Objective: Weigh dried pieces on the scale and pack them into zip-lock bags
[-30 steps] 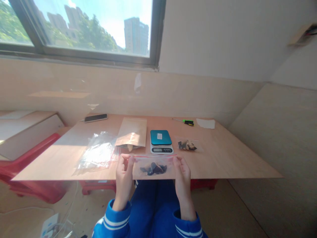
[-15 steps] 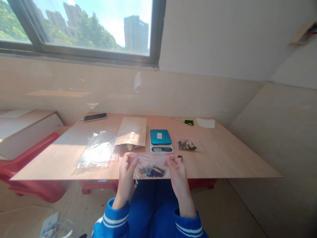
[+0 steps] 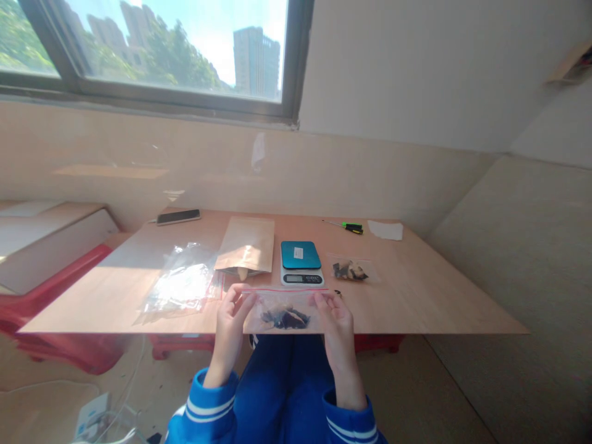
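A dark-framed window (image 3: 185, 92) shows sunlit trees (image 3: 173, 61) and tall buildings (image 3: 256, 61), above a wall (image 3: 346, 172) that is beige below and, right of the window, pale grey above. Sunlight falls across the left part of a wooden table (image 3: 439, 302) set near this wall. Red plastic stools (image 3: 182, 344) show beneath it on a brownish floor (image 3: 416, 394).

Looks forward, down from head, seemingly near table (image 3: 439, 308).

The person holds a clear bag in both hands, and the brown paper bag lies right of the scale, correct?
No: the head view shows the brown paper bag left of the scale. The left hand and right hand do hold the clear bag.
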### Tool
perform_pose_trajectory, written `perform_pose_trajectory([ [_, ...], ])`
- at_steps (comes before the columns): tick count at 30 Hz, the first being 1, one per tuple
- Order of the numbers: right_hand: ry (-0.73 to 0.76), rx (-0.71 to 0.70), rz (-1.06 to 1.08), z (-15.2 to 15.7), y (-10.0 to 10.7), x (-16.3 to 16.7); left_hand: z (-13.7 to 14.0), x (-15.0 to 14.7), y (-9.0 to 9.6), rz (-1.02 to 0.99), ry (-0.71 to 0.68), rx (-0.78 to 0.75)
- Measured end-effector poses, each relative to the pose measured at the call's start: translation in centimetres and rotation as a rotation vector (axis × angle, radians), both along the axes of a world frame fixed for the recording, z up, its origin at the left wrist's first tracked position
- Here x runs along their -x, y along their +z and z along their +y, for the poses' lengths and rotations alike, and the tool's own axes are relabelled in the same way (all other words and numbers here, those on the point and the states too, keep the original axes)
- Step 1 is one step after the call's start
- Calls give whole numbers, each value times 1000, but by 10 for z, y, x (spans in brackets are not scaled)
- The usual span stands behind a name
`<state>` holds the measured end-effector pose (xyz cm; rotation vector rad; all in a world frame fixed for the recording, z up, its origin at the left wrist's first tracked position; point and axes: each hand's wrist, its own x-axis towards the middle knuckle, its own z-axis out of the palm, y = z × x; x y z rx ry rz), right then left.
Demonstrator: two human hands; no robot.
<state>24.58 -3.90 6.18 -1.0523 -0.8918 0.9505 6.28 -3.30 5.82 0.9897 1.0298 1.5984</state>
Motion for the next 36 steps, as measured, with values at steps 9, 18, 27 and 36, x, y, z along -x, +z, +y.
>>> perform_pose_trajectory([
  [9,-82,-10,41,-3,2,4,-2,0,3,111,86,-30],
  [18,-48,-26,44,-2,-1,9,-6,-6,9,2,37,10],
  [27,60,0,121,4,-8,13,-10,-21,16,-212,-110,55],
  [36,81,52,44,4,-6,9,-6,-13,10,16,-45,80],
])
